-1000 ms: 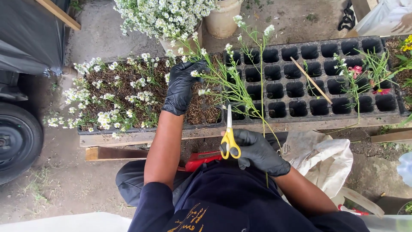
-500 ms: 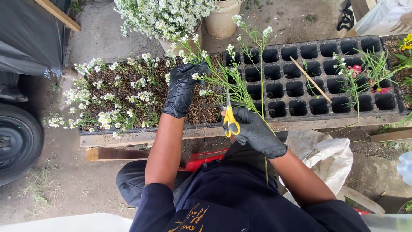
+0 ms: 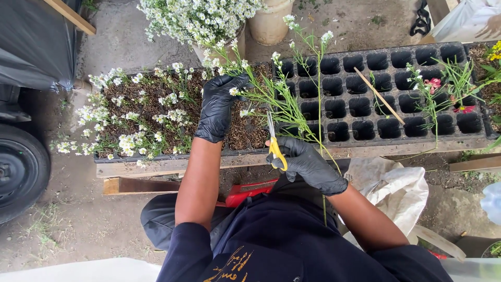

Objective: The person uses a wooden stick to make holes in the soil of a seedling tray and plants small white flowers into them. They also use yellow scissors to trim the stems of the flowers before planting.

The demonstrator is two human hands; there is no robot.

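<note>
My left hand point(image 3: 218, 107), in a black glove, grips a bunch of thin green stems with small white flowers point(image 3: 276, 99) over a black seedling tray point(image 3: 365, 107). My right hand point(image 3: 305, 163), also gloved in black, holds yellow-handled scissors point(image 3: 275, 141) with the blades pointing up at the stems just right of my left hand. The stems fan out to the right and one long stem hangs down past my right wrist.
The left tray point(image 3: 156, 112) is filled with soil and white-flowered cuttings. A wooden stick point(image 3: 379, 96) lies across empty cells. Pink and green cuttings point(image 3: 436, 86) sit at right. A potted white-flowered plant point(image 3: 198, 18), a tyre point(image 3: 21, 172), a red object point(image 3: 245, 192) and a white bag point(image 3: 391, 193) surround me.
My right hand has risen from my lap toward the tray, bringing the scissors up to the stems. My left hand has stayed in place with the bunch.
</note>
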